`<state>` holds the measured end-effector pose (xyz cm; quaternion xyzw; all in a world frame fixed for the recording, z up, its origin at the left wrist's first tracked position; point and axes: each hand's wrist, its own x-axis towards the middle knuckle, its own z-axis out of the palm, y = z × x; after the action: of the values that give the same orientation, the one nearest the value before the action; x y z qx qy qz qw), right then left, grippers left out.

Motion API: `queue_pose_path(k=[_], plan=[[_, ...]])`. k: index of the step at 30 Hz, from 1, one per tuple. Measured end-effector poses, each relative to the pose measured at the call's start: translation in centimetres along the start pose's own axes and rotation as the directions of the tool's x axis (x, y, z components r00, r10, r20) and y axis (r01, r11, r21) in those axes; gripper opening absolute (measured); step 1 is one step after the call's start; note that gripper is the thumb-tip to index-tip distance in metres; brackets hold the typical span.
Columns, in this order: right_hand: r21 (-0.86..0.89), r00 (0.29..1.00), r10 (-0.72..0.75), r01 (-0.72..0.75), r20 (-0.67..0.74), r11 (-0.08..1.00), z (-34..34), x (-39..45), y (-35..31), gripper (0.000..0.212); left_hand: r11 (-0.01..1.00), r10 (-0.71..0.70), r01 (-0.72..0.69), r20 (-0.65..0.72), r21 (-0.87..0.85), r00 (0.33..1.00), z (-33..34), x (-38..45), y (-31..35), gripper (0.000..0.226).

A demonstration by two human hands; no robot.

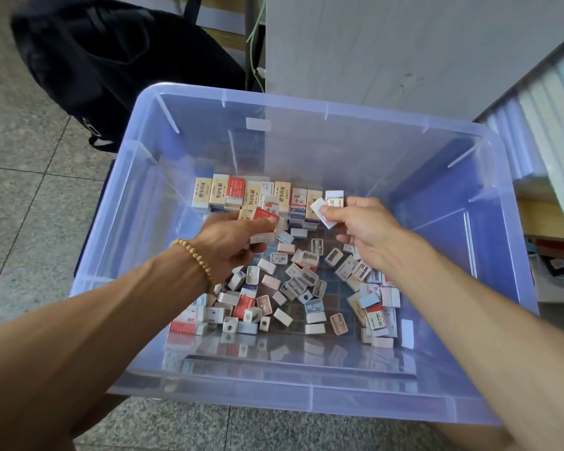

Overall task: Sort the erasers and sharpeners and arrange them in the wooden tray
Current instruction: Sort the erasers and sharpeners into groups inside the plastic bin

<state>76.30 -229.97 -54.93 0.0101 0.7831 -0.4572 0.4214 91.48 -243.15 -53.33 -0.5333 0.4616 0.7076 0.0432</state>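
Both my hands reach into a translucent blue plastic bin (134, 177). My left hand (232, 242), with a bead bracelet on the wrist, pinches a red-sleeved eraser (265, 213) and curls over a white block (262, 237). My right hand (362, 222) pinches a white eraser (319, 208), with a second one marked 2B (334, 198) just above the fingers. A row of upright erasers (251, 193) stands along the bin's far side. Loose erasers and small sharpeners (303, 281) lie scattered across the bottom. No wooden tray shows.
A black bag (111, 66) lies on the tiled floor beyond the bin's left corner. A grey cabinet (388, 50) stands behind the bin. Stacked books or folders (547, 125) sit on shelving at the right.
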Motion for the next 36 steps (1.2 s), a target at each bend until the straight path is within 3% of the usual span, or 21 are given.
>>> queue_pose_path(k=[9, 17, 21, 27, 32, 36], plan=[[-0.004, 0.98, -0.052, 0.052, -0.19, 0.999, 3.8, 1.7, -1.2, 0.014, 0.998, 0.043, -0.045, -0.074, -0.033, 0.996, 0.1, 0.1, 0.4, 0.028], [-0.012, 0.98, -0.036, 0.035, -0.197, 0.999, 2.4, 1.9, -1.0, 0.011, 0.998, 0.057, -0.059, -0.054, -0.021, 0.997, 0.3, -0.2, 0.7, 0.026], [-0.043, 0.975, -0.01, 0.001, -0.223, 0.999, 1.2, 1.9, 0.0, 0.022, 0.998, 0.055, -0.059, -0.09, -0.035, 0.994, 0.2, -0.2, 0.7, 0.03], [-0.143, 0.97, -0.146, 0.12, -0.194, 0.982, 1.2, 2.2, -0.1, 0.008, 0.997, 0.054, -0.06, -0.115, -0.054, 0.992, 0.2, -0.3, 0.8, 0.031], [-0.263, 0.947, -0.23, 0.169, -0.223, 0.95, 1.7, 2.9, 0.1, 0.011, 0.997, 0.063, -0.068, -0.113, -0.04, 0.992, 0.4, -0.4, 0.9, 0.028], [-0.262, 0.937, -0.243, 0.176, -0.252, 0.949, 1.6, 2.7, 0.4, 0.01, 0.997, 0.069, -0.072, -0.101, -0.028, 0.992, 0.4, -0.5, 0.9, 0.029]])
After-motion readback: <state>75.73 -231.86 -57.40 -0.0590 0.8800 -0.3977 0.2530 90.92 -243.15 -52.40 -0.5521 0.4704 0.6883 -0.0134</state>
